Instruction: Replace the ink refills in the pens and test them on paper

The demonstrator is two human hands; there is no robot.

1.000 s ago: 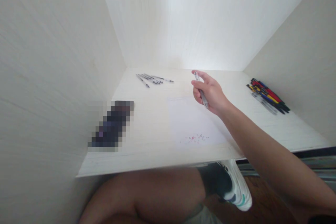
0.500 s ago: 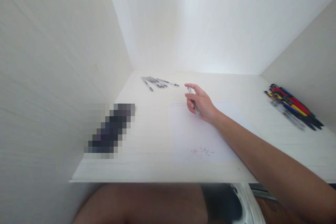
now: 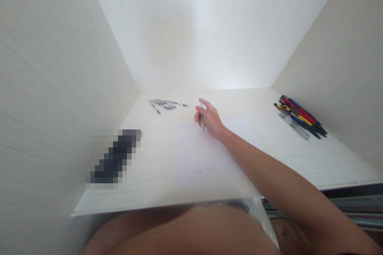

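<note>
My right hand point(image 3: 208, 117) holds a slim clear-bodied pen point(image 3: 202, 121) above the far edge of a white sheet of paper point(image 3: 197, 155). The pen is nearly upright in the picture, and a finger reaches to its far end. Faint marks show near the top of the paper and a reddish smudge near its bottom. Left of the hand, several similar clear pens point(image 3: 163, 104) lie in a loose group on the desk. My left hand is out of view.
Several red, yellow, blue and black pens point(image 3: 301, 115) lie piled by the right wall, with clear ones point(image 3: 295, 125) beside them. A blurred-out dark object point(image 3: 115, 157) rests at the left of the white desk point(image 3: 155, 171). Panels enclose three sides.
The camera view has shifted to the right, so things appear further left. My right hand still grips the pen, which now stands more upright, with a finger at its far end.
</note>
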